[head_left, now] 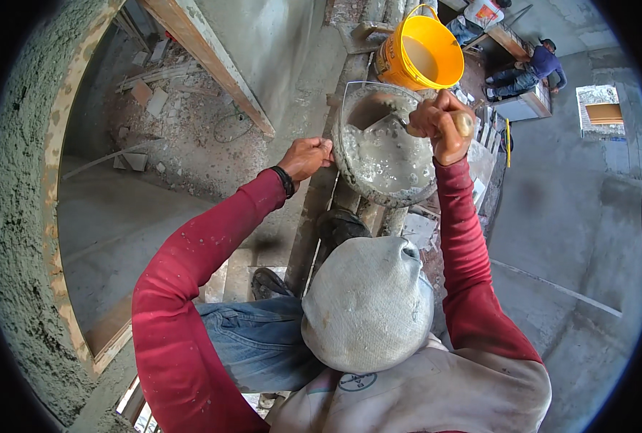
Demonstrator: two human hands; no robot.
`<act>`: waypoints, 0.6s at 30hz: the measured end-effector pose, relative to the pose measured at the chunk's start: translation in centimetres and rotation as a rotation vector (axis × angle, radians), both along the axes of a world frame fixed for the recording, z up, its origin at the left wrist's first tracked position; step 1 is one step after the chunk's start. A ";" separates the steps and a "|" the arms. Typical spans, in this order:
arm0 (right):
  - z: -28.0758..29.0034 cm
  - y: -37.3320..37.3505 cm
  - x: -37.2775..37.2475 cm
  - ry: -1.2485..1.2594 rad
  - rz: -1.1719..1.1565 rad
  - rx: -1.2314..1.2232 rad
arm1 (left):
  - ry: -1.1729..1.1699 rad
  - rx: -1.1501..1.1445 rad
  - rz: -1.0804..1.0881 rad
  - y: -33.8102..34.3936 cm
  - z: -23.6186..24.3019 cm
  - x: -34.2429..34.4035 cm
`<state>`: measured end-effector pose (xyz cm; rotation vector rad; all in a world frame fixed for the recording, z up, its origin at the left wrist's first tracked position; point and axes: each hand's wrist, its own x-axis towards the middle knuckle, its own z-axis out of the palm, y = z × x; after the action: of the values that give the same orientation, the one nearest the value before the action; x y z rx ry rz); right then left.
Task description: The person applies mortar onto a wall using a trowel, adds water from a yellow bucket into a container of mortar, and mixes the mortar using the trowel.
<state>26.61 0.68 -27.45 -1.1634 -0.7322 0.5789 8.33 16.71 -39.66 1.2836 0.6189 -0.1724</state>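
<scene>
A mortar-crusted bucket (344,169) stands on the planks in front of me, with wet grey mortar (389,157) inside. My left hand (308,157) is closed at the bucket's left rim, fingertips against its edge. Above the right rim, my right hand (442,128) is wrapped round the wooden handle of a trowel (465,125). Its blade reaches left into the bucket and is partly coated or sunk in the mortar, so its full shape is hidden.
Just beyond stands a yellow bucket (447,49) with greyish contents. Wooden planks (314,224) run beneath my feet, above the floor. A plastered wall edge (54,180) rises at left, and rubble (184,108) lies below. Two people (527,71) are at the far right.
</scene>
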 end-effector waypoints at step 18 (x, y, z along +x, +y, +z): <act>2.3 -2.4 -0.4 0.004 0.031 0.084 | 0.044 -0.073 -0.018 0.5 1.5 0.2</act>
<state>26.24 -1.70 -25.16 -1.0745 -0.7655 0.5714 8.51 17.16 -38.20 1.2178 0.6334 -0.2366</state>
